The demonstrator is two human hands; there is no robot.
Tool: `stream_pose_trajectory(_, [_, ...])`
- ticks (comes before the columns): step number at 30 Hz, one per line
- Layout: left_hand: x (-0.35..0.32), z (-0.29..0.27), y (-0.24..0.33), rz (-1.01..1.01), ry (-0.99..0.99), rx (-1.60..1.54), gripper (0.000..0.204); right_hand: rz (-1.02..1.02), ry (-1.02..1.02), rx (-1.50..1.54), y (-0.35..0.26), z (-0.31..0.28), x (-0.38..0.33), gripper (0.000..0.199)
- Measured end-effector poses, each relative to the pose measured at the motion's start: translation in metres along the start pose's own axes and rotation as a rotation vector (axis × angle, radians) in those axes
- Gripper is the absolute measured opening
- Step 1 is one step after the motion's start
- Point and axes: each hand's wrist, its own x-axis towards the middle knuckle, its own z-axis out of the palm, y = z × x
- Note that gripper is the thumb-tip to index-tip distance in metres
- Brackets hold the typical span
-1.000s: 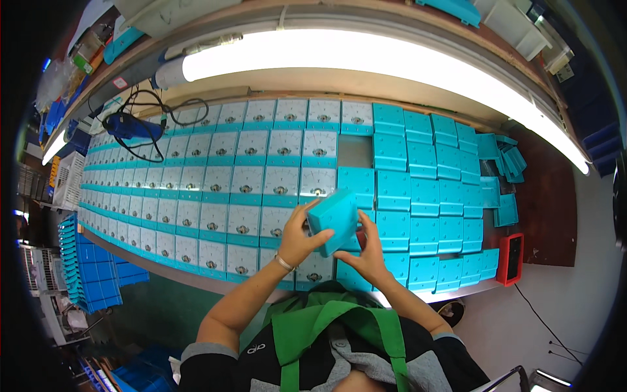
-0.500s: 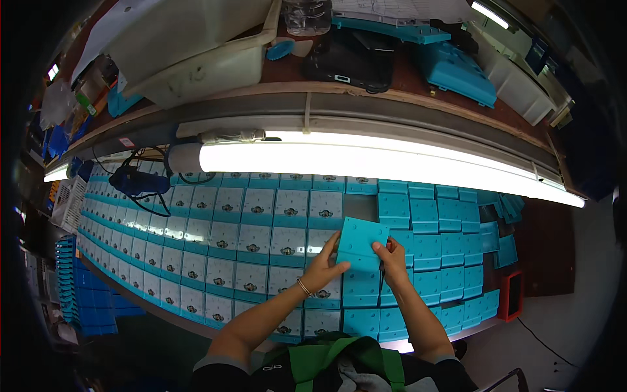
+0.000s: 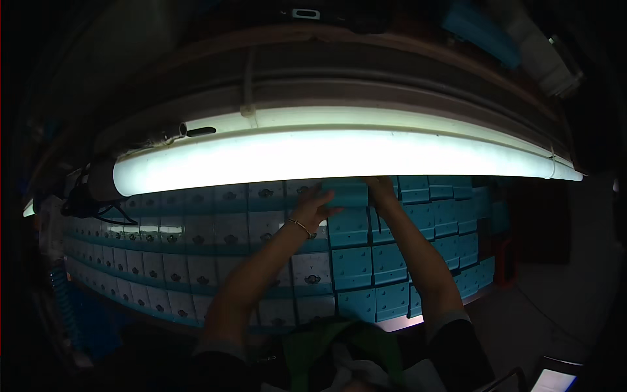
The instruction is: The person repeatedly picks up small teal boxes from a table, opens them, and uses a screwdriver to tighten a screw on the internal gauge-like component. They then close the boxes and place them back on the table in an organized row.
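A teal plastic cover point(image 3: 346, 195) is between my hands, just below the bright tube lamp; its far part is hidden behind the lamp. My left hand point(image 3: 312, 209), with a bracelet at the wrist, grips its left edge, thumb toward me. At the right edge is my right hand point(image 3: 382, 191), closed against the cover, with its fingertips partly hidden by the lamp. To the right and nearer me lie rows of bare teal covers point(image 3: 351, 269). Rows of covers with white-and-clear fronts and a small dark emblem point(image 3: 312, 266) fill the left side.
The glowing tube lamp point(image 3: 339, 153) spans the bench above my hands. A dark cable point(image 3: 108, 212) hangs at its left end. A red-framed box point(image 3: 506, 261) stands at the right end of the rows. A lit screen point(image 3: 554, 379) shows at the lower right.
Both hands have moved away from me with the teal cover, up to the lamp's lower edge. The view has shifted, the lamp looks larger, and the picture is much darker.
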Motion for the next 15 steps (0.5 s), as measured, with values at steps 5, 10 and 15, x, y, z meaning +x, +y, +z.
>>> stream_pose_trajectory(5, [0.005,-0.027,-0.001,-0.02,0.026,-0.062,0.048,0.11,-0.07,-0.042,0.022,0.01,0.034,0.048])
stream_pose_trajectory(10, [-0.007,-0.024,0.016,0.191,0.171,0.94,0.039,-0.295,-0.058,-0.731,0.125,-0.036,0.146,0.069])
stream_pose_trajectory(15, [0.016,-0.079,0.059,0.331,0.421,1.383,0.04,-0.504,0.064,-0.984,0.146,-0.04,0.159,0.044])
